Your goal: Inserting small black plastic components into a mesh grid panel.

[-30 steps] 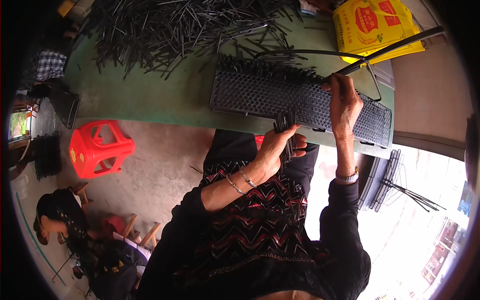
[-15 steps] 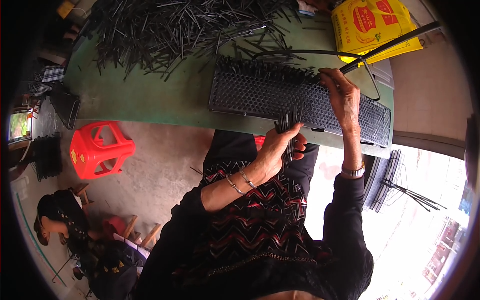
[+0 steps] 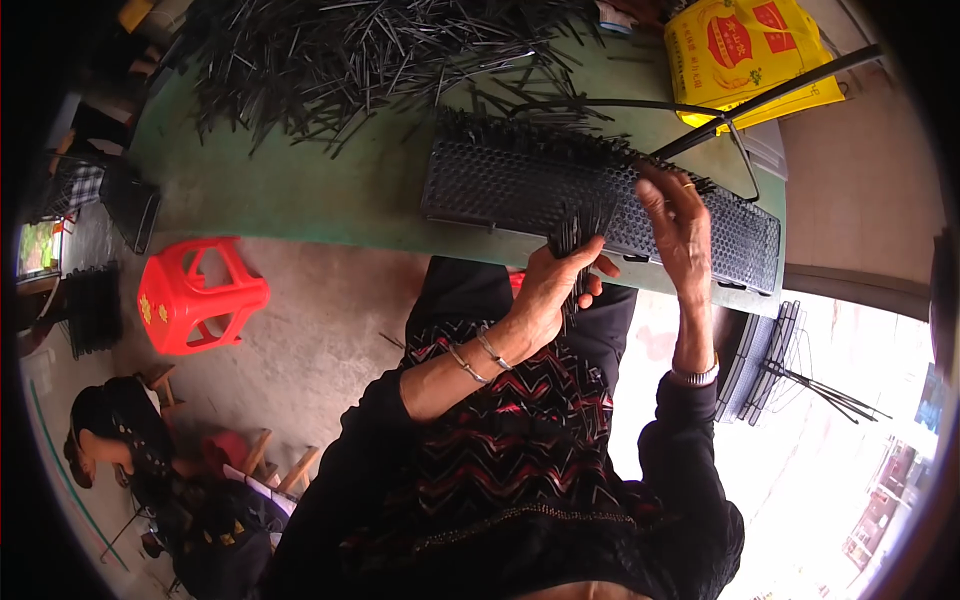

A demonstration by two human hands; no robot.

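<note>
A bundle of thin black sticks (image 3: 578, 232) stands tilted in my left hand (image 3: 547, 290), which is closed round it just off the near edge of the long black perforated tray (image 3: 520, 195). My right hand (image 3: 684, 235) hovers over the tray's right half. Its fingers stretch toward the far edge, with the thumb apart from them and nothing visible between them. Many black sticks poke up from the holes along the tray's far side; elsewhere the holes show bare.
A big heap of loose black sticks (image 3: 330, 60) covers the far side of the green table (image 3: 290, 200). Back right are a yellow bag (image 3: 745, 60) and a black metal bar (image 3: 780, 95). A red stool (image 3: 205, 295) stands left; another person (image 3: 125, 430) sits lower left.
My right hand has drawn back slightly toward me from the tray's far rows, its fingers loosening. My left hand stays almost in place with its bundle.
</note>
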